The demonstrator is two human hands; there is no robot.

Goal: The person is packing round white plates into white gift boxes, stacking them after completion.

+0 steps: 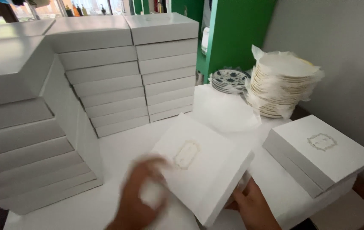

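A flat white box (203, 166) with a faint emblem on its lid lies tilted at the near edge of the desk (118, 149). The right hand (252, 204) grips its right underside with curled fingers. The left hand (137, 191), blurred, rests on its left corner; whether it is gripping cannot be told. Right of this box sits another closed box (318, 153); behind it lies tissue paper (222, 106), then stacked plates (275, 85). Stacks of white boxes (105, 72) rise to its left.

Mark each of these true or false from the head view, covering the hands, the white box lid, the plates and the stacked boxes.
1. Both hands are on the flat white cardboard lid with a pale emblem. True: left hand, blurred, right hand under its edge.
2. The tall stack of cream plates is bare. False: thin white paper wraps it.
3. Blue patterned plates sit beside the green cabinet. True.
4. The closed white box at right is plain. False: it bears an emblem.
5. The stacked white boxes stand right of the hands. False: left and behind.
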